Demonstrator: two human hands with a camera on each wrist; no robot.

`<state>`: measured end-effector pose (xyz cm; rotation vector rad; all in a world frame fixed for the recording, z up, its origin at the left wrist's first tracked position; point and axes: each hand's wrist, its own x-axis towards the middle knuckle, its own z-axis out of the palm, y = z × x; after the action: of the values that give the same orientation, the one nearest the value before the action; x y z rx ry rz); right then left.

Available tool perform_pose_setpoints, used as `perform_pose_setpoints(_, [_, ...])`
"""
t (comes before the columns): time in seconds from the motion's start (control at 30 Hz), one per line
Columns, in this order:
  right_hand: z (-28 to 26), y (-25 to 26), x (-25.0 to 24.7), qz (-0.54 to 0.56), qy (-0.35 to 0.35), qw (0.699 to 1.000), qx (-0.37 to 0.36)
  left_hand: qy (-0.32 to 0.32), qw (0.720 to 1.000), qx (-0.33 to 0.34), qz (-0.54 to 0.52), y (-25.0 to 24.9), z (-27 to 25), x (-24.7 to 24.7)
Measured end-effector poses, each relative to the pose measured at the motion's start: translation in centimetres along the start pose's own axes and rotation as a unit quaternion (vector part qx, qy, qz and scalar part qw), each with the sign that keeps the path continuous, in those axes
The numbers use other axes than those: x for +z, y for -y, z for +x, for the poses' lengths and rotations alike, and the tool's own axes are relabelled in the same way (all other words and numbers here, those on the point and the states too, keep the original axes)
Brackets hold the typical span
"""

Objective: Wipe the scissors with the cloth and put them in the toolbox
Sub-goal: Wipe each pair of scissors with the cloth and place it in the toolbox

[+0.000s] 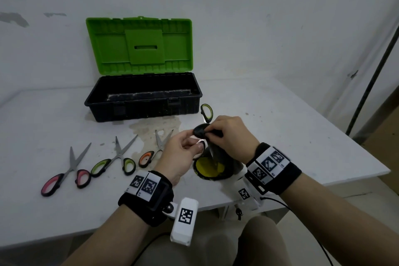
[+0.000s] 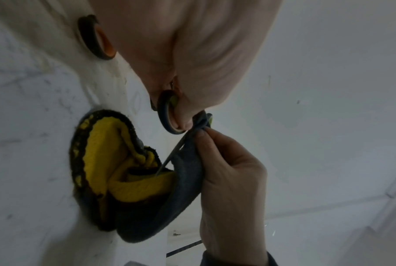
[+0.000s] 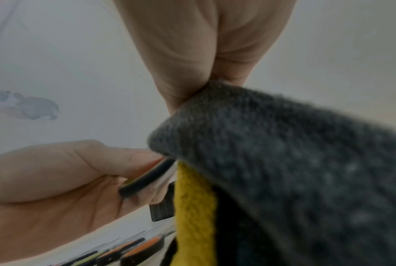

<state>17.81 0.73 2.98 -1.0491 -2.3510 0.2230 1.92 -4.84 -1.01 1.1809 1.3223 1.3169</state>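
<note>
A white table carries everything, and at its back stands the black plastic toolbox with its green lid swung fully up, its tray apparently holding no scissors yet. In front of it lie three pairs of scissors well apart from the box: the pink-handled scissors, the green-handled scissors on the table and the orange-handled scissors. Nearer the person, a grey cloth with a yellow underside trails down to the tabletop. The right hand has its fingers curled, pinching the grey cloth around the blades of a fourth pair, the held green-handled scissors. The left hand grips one handle ring of that pair, fingers curled through it; the other ring sticks up towards the toolbox. The blade pokes bare out of the cloth, point down. The main risk, in my judgement, is that exposed edge: if the pinch slides towards the tip, cloth could snag or the fingers could meet steel. A loose hold on one ring could also let the pair swing open or drop.
</note>
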Motion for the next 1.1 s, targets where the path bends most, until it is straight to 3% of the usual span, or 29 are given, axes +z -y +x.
perform_pose_setpoints(0.1, [0.5,-1.0,-0.5,-0.003,-0.059,0.996,0.068,-0.023,1.0,-0.008,0.005,0.5,0.2,-0.3])
perform_pose_setpoints(0.17, [0.3,-1.1,-0.9,0.009,-0.091,0.994,0.065,-0.029,0.999,-0.014,0.0,0.6,0.2,-0.4])
perform_pose_setpoints(0.33, [-0.8,0.5,0.0,0.023,0.0,0.999,-0.031,-0.018,1.0,-0.003,-0.02,0.1,0.3,-0.1])
perform_pose_setpoints(0.5, [-0.1,-0.3,0.3,0.015,-0.043,0.998,0.041,-0.012,1.0,0.001,-0.005,0.3,0.0,0.3])
perform_pose_setpoints(0.63, [0.3,-1.4,-0.5,0.01,-0.119,0.987,0.107,-0.018,1.0,-0.007,0.001,0.4,-0.1,0.0])
perform_pose_setpoints(0.7, [0.0,-1.2,-0.9,0.02,-0.122,0.989,0.087,-0.019,1.0,-0.007,0.003,0.3,-0.1,0.0])
perform_pose_setpoints(0.87, [-0.7,0.1,0.2,0.008,-0.025,1.0,-0.007,-0.003,1.0,0.002,0.015,0.2,0.0,0.3])
perform_pose_setpoints(1.0, [0.1,-0.5,0.1,0.001,-0.036,0.998,0.045,-0.007,1.0,0.001,0.009,0.2,-0.1,0.4])
perform_pose_setpoints(1.1, [0.5,-0.9,-0.4,-0.012,-0.099,0.992,0.073,-0.012,1.0,-0.001,0.001,0.4,-0.2,0.2])
